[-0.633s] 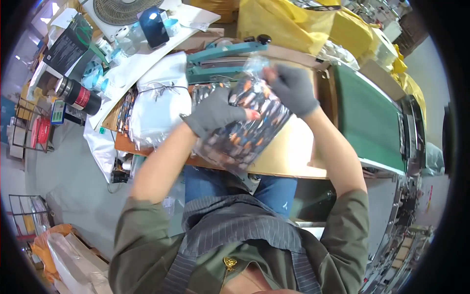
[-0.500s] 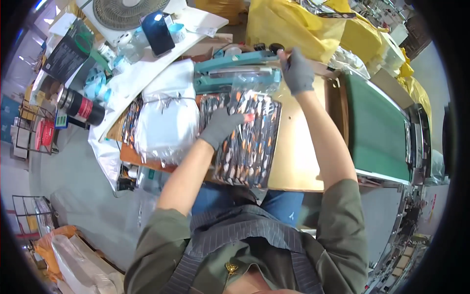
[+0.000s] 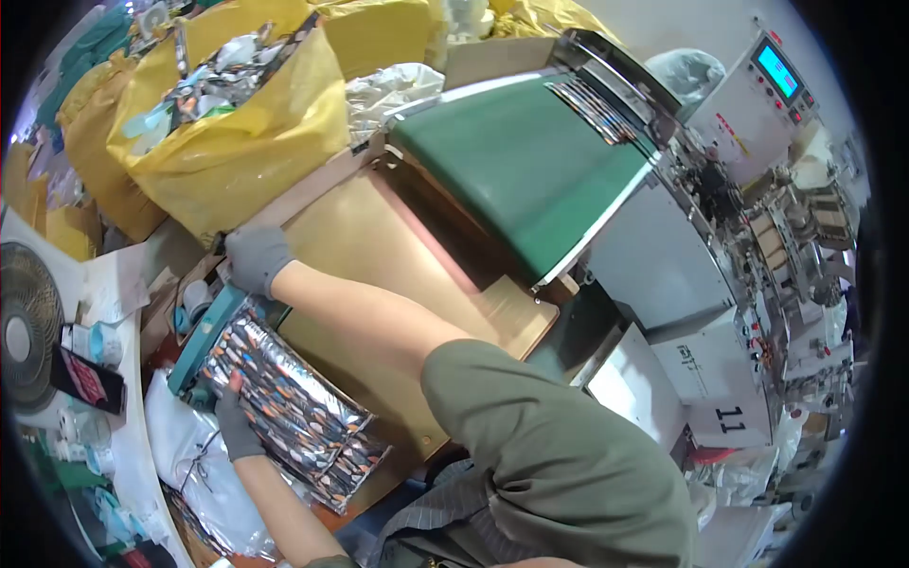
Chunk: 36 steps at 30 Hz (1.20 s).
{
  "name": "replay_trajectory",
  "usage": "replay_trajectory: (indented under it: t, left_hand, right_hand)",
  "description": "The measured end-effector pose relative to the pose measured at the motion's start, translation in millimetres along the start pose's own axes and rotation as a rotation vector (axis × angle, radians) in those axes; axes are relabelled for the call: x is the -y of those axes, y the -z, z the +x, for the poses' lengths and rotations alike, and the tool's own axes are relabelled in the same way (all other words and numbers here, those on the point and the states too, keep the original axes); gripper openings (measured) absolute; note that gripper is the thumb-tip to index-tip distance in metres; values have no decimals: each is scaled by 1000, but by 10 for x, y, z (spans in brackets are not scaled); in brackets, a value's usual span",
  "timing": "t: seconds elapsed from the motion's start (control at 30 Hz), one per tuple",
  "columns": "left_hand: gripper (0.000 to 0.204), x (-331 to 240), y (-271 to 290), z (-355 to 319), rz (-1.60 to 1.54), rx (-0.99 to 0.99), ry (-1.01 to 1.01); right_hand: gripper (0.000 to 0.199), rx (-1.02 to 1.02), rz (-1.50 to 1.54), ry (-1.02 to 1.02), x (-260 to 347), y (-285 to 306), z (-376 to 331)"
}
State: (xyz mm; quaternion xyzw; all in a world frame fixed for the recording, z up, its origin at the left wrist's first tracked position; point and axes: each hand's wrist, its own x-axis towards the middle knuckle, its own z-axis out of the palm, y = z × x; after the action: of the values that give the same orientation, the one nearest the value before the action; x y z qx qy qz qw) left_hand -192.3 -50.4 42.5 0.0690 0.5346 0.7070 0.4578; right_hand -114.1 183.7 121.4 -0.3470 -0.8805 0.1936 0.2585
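Note:
My right hand (image 3: 258, 260), in a grey glove with bare fingertips, is closed around the far end of the arm of a teal bag sealer (image 3: 205, 343). A clear plastic bag full of dark, orange-flecked printed packets (image 3: 298, 407) lies against the sealer, its far end at the jaw. At the bag's left edge my left hand (image 3: 239, 421), gloved alike, holds it with the thumb on top; the other fingers are partly hidden. White plastic bags (image 3: 213, 492) lie left of my left forearm.
Beyond the tan board (image 3: 350, 237) stands a green conveyor belt (image 3: 502, 170), with a row of packets (image 3: 597, 109) at its far end. A yellow sack (image 3: 237, 151) of packets is at far left. A fan (image 3: 24, 331) and phone (image 3: 88, 379) are on the left.
My view has swung to the right, bringing the green conveyor and machine panel in. My right hand has come down with the sealer's arm; my left hand has shifted to the bag's left edge.

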Motion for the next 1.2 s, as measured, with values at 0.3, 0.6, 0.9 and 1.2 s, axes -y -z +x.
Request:
replay_trajectory:
  t: [0.3,0.6,0.9,1.2]
  left_hand:
    - [49,-70,-67,-85,38,-27,16]
    - [48,-424,235,-378,144,16,194]
    - [55,50,-513,-917,1241,-436,-769]
    - [47,100,-905,-1166,1422,-242,-741]
  right_hand:
    - [19,-47,90,19,-50,-132,-60]
    - [55,111,550,251,-710,1289,-653]
    - [33,-653,-876,-809,-4784,3959,-2465]
    - [46,-504,-494,-689,-4644,4284,-1832]
